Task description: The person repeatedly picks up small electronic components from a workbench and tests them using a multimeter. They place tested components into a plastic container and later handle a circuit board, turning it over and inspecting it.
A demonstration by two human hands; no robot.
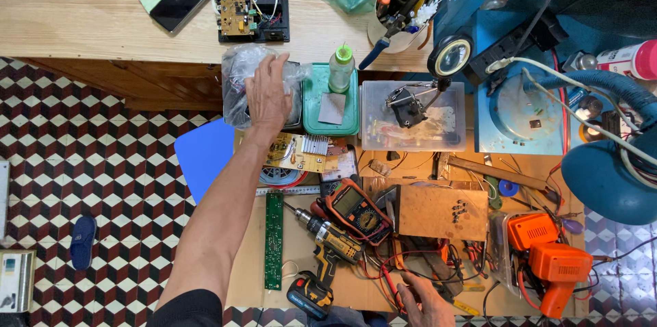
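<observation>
Here, the left hand point(268, 94) is reaching up the frame, just above centre-left, and pressing down flat on a crinkled clear plastic bag point(241, 74) holding something dark. The fingers are spreading wide over the top of the bag, palm down, covering it rather than pinching it; whether the fingertips are curling under the far edge cannot be told. The bag is sitting at the lip of the wooden tabletop point(102, 19), just left of a green lidded container point(331, 105) with a small green-capped bottle point(341, 67) standing on it.

The right hand point(426, 299) is resting low in the frame, at the bottom centre-right, fingers loosely open among red and black wires point(383, 265), holding nothing that shows.

To handle the bag well, the grip looks as if it should be gathering the loose plastic, since a flat palm on slippery film is likely slipping. The forearm is passing right over a bare circuit board with a finned heat sink point(301, 152), so keeping the wrist raised is sparing those parts. The bottle is standing close to the fingers, so a sideways sweep is risking a knock. A yellow cordless drill point(327, 245) and an orange multimeter point(357, 209) are lying lower, well apart from the bag.
</observation>
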